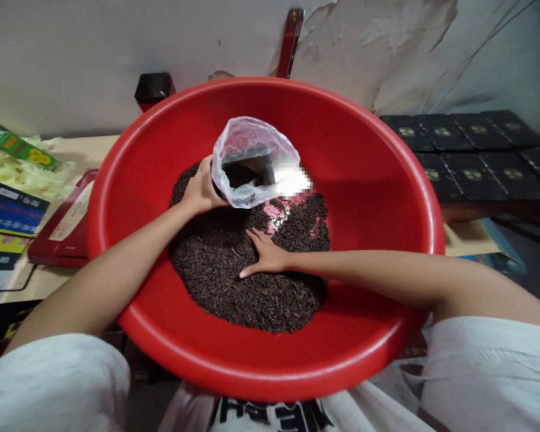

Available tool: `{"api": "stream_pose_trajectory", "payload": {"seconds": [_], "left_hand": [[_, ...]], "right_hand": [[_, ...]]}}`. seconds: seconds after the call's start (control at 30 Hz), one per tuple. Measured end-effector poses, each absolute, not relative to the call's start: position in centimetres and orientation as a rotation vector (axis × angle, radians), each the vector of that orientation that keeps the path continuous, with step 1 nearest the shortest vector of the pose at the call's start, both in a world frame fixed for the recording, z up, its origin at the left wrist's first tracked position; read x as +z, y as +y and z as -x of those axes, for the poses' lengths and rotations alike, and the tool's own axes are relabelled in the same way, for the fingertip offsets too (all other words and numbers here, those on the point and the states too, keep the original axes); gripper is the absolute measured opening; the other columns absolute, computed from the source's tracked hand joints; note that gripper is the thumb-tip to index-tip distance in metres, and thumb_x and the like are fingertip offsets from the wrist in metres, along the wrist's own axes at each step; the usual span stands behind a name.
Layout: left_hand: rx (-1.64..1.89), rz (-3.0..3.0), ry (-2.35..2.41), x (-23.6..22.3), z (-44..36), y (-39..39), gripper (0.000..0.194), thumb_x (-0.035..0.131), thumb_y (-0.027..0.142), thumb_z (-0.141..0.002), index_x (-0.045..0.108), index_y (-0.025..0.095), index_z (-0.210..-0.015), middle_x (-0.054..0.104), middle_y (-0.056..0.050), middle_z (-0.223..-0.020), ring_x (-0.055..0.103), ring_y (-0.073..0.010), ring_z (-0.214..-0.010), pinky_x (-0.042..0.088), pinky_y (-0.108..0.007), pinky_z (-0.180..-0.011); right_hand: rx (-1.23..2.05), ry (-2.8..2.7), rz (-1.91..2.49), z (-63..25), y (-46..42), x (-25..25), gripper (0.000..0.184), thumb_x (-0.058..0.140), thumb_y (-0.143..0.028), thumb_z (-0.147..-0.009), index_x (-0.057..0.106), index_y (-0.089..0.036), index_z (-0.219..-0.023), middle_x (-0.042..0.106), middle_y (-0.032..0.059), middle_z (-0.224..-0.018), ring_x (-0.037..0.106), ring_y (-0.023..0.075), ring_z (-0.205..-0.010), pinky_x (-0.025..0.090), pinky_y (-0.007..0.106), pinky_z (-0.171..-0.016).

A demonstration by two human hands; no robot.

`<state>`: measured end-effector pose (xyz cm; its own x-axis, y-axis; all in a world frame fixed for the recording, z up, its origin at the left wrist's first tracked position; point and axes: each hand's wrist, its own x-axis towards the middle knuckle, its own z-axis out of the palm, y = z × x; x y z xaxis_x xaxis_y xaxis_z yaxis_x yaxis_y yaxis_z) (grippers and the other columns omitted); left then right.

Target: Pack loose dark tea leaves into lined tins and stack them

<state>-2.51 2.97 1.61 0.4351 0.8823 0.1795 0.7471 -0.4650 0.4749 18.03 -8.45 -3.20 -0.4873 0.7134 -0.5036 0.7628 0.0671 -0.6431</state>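
Observation:
A big red plastic basin sits in front of me, holding a heap of dark loose tea leaves. My left hand is closed on the rim of a clear plastic bag that lines a dark square box, tipped toward me on the leaves. My right hand lies flat on the heap with fingers spread, just below the bag's mouth. Some leaves are inside the bag.
Rows of black tins lie at the right. At the left are a red tray, printed packets and a green box. A small black box and a red handle stand by the peeling wall.

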Motion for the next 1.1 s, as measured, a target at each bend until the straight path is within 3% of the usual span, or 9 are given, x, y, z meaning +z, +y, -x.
{"api": "stream_pose_trajectory", "payload": {"seconds": [0.1, 0.27, 0.47, 0.63, 0.7, 0.83, 0.97, 1.0, 1.1], "left_hand": [[0.553, -2.343, 1.525, 2.1, 2.6, 2.7, 0.095, 0.075, 0.043, -0.057, 0.027, 0.021, -0.135, 0.04, -0.017, -0.14, 0.051, -0.0382, -0.12, 0.046, -0.05, -0.097], [0.473, -2.56, 1.403, 1.3, 2.9, 3.3, 0.09, 0.072, 0.032, -0.06, 0.026, 0.021, -0.137, 0.039, -0.016, -0.142, 0.055, -0.0341, -0.117, 0.048, -0.044, -0.096], [0.409, -2.693, 1.425, 0.7, 3.2, 3.8, 0.082, 0.067, 0.036, -0.065, 0.033, 0.013, -0.136, 0.04, -0.021, -0.141, 0.051, -0.0368, -0.12, 0.045, -0.045, -0.097], [0.363, -2.714, 1.435, 0.9, 3.3, 3.8, 0.08, 0.065, 0.04, -0.066, 0.035, 0.011, -0.135, 0.041, -0.022, -0.141, 0.053, -0.038, -0.116, 0.046, -0.046, -0.094], [0.369, -2.708, 1.433, 0.9, 3.3, 3.8, 0.079, 0.065, 0.039, -0.066, 0.035, 0.013, -0.135, 0.04, -0.021, -0.141, 0.053, -0.0379, -0.117, 0.046, -0.046, -0.094], [0.408, -2.673, 1.442, 0.8, 3.3, 3.8, 0.085, 0.068, 0.035, -0.062, 0.032, 0.015, -0.137, 0.04, -0.02, -0.142, 0.052, -0.037, -0.118, 0.045, -0.045, -0.094], [0.423, -2.678, 1.437, 1.0, 3.0, 3.7, 0.089, 0.069, 0.035, -0.06, 0.032, 0.012, -0.137, 0.043, -0.022, -0.138, 0.051, -0.039, -0.119, 0.047, -0.046, -0.093], [0.422, -2.68, 1.439, 1.1, 3.0, 3.6, 0.088, 0.068, 0.035, -0.06, 0.033, 0.012, -0.137, 0.044, -0.022, -0.136, 0.051, -0.0393, -0.119, 0.047, -0.047, -0.092], [0.39, -2.688, 1.45, 1.4, 2.8, 3.5, 0.085, 0.066, 0.034, -0.061, 0.034, 0.01, -0.136, 0.044, -0.023, -0.136, 0.052, -0.039, -0.118, 0.047, -0.047, -0.093]], "right_hand": [[-1.365, 2.342, -1.57, -17.9, -9.0, -3.0, 0.131, 0.08, -0.063, -0.046, 0.022, -0.002, -0.147, 0.017, 0.0248, -0.153, 0.016, 0.0362, -0.144, 0.016, 0.046, -0.119], [-1.273, 2.381, -1.628, -17.6, -9.5, -2.4, 0.112, 0.081, -0.056, -0.051, 0.037, -0.002, -0.138, 0.042, 0.0253, -0.139, 0.042, 0.0347, -0.13, 0.032, 0.045, -0.112], [-1.178, 2.336, -1.673, -17.1, -10.5, -1.2, 0.09, 0.077, -0.045, -0.06, 0.043, -0.002, -0.132, 0.055, 0.0208, -0.126, 0.055, 0.0312, -0.117, 0.042, 0.039, -0.102], [-1.208, 2.346, -1.666, -16.7, -11.2, -0.1, 0.052, 0.067, -0.039, -0.068, 0.059, -0.012, -0.113, 0.066, 0.0136, -0.11, 0.063, 0.03, -0.102, 0.049, 0.038, -0.089], [-1.223, 2.394, -1.598, -16.5, -11.3, 0.1, 0.046, 0.064, -0.04, -0.07, 0.061, -0.015, -0.109, 0.068, 0.0118, -0.106, 0.065, 0.0294, -0.099, 0.05, 0.037, -0.087], [-1.145, 2.396, -1.48, -16.9, -9.7, -0.7, 0.056, 0.067, -0.045, -0.071, 0.059, -0.013, -0.117, 0.063, 0.0155, -0.117, 0.06, 0.0318, -0.11, 0.047, 0.042, -0.095], [-0.915, 2.348, -1.72, -19.2, -5.9, -3.4, 0.106, 0.074, -0.066, -0.056, 0.039, -0.008, -0.138, 0.035, 0.0252, -0.144, 0.028, 0.0426, -0.137, 0.025, 0.057, -0.111], [-0.908, 2.343, -1.77, -19.8, -4.9, -4.2, 0.111, 0.073, -0.068, -0.056, 0.034, -0.008, -0.142, 0.03, 0.0252, -0.147, 0.022, 0.0425, -0.14, 0.021, 0.058, -0.113], [-0.985, 2.409, -1.75, -20.3, -2.7, -6.2, 0.107, 0.067, -0.068, -0.064, 0.03, -0.009, -0.145, 0.029, 0.0213, -0.15, 0.019, 0.0386, -0.142, 0.016, 0.055, -0.116]]}}
